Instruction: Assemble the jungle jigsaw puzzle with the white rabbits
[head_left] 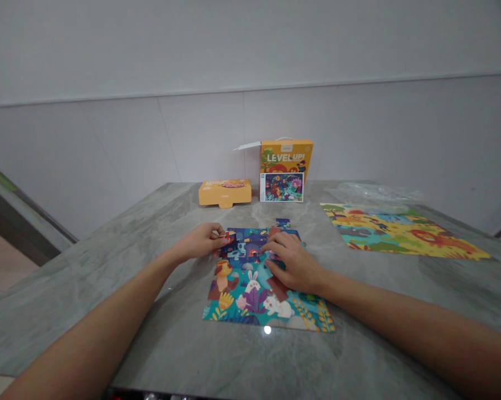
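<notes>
A partly joined jigsaw puzzle [250, 311] of night-forest animals lies flat in front of me, with rabbits and flowers along its near side. At its upper left edge, my left hand [204, 240] pinches a small dark puzzle piece [228, 238] with red on it. My right hand [290, 258] rests palm down on the right part of the puzzle, fingers spread, covering the pieces below it. Just beyond those fingers, a loose blue puzzle piece [282, 223] lies near the puzzle's far edge.
A picture card [282, 188] leans on an upright yellow box [287, 153] at the back. Left of them lies a flat orange box [224, 193]. On the right are a yellow animal puzzle [400, 233] and crumpled clear plastic [371, 192]. A wall [200, 139] stands behind the grey marbled table [167, 344].
</notes>
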`<state>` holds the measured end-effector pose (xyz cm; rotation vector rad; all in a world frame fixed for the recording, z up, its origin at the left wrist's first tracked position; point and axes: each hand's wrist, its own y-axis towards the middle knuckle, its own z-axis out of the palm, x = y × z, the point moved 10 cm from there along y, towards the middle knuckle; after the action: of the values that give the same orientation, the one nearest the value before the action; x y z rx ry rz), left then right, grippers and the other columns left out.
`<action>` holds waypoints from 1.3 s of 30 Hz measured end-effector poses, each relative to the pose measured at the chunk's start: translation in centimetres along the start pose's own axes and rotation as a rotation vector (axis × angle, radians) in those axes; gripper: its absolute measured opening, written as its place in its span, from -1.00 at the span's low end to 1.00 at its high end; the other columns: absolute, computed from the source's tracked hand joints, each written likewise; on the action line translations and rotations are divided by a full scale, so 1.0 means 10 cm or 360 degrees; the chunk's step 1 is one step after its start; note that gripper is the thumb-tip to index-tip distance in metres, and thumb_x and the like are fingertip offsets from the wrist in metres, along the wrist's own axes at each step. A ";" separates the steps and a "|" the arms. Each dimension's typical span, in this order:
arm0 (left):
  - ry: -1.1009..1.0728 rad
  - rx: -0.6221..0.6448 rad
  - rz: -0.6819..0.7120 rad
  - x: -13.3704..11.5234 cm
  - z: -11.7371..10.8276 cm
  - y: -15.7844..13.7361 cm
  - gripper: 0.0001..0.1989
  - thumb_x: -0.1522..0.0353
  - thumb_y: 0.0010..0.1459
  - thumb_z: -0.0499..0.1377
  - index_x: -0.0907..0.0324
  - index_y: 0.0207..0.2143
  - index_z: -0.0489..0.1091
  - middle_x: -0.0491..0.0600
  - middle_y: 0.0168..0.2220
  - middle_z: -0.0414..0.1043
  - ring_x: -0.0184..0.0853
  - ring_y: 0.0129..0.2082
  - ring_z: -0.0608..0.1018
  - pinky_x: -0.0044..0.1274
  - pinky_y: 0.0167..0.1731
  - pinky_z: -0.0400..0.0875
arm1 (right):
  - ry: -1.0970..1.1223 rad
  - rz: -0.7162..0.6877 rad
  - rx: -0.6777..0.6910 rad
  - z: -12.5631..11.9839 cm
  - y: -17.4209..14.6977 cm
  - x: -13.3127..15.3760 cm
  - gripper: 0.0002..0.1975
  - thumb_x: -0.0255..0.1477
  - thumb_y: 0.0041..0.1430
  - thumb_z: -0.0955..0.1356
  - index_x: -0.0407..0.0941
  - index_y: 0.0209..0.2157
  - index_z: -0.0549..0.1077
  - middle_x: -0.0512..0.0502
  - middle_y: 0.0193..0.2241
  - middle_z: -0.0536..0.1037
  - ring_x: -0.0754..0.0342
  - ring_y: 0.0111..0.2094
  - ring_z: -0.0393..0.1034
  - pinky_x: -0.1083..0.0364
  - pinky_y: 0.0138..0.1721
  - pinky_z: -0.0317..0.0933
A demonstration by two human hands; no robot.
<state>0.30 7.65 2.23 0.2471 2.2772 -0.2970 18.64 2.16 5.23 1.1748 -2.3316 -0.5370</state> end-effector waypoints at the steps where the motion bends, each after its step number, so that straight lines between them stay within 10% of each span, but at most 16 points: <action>1: -0.0023 0.0026 0.0008 -0.02 0.03 -0.01 -0.55 -0.04 0.00 0.20 0.16 -0.35 0.26 -0.15 -0.66 0.38 -0.39 -0.65 0.37 -0.58 -0.61 0.12 | -0.0001 -0.0003 -0.0004 0.00 0.00 0.00 -0.80 -0.49 0.16 0.33 -0.15 -0.15 0.47 -0.20 -0.18 0.46 -0.11 -0.10 0.30 -0.10 -0.07 0.16; 29: 0.0238 0.0608 -0.0196 0.13 -0.07 -0.30 -0.64 0.07 -0.03 0.29 0.20 -0.46 0.43 -0.17 -0.63 0.22 -0.48 -0.65 0.22 -0.61 -0.69 -0.02 | -0.0088 0.0152 0.0065 0.04 0.00 -0.13 -0.73 -0.46 0.20 0.31 -0.09 -0.07 0.51 -0.15 -0.04 0.52 -0.11 0.02 0.28 -0.12 0.00 0.10; 39: -0.0072 0.0874 0.0018 -0.28 0.64 -0.41 -0.62 0.02 0.07 0.24 0.17 -0.32 0.45 -0.13 -0.61 0.42 -0.44 -0.70 0.35 -0.59 -0.65 0.19 | 0.0001 0.0117 0.0215 0.13 0.02 -0.06 -0.79 -0.39 0.21 0.35 -0.04 -0.12 0.53 -0.11 -0.04 0.53 -0.11 0.04 0.26 -0.16 0.06 0.10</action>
<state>5.53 1.64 0.73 0.5255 2.1074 -0.9123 18.14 2.95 4.12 1.1431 -2.4321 -0.3580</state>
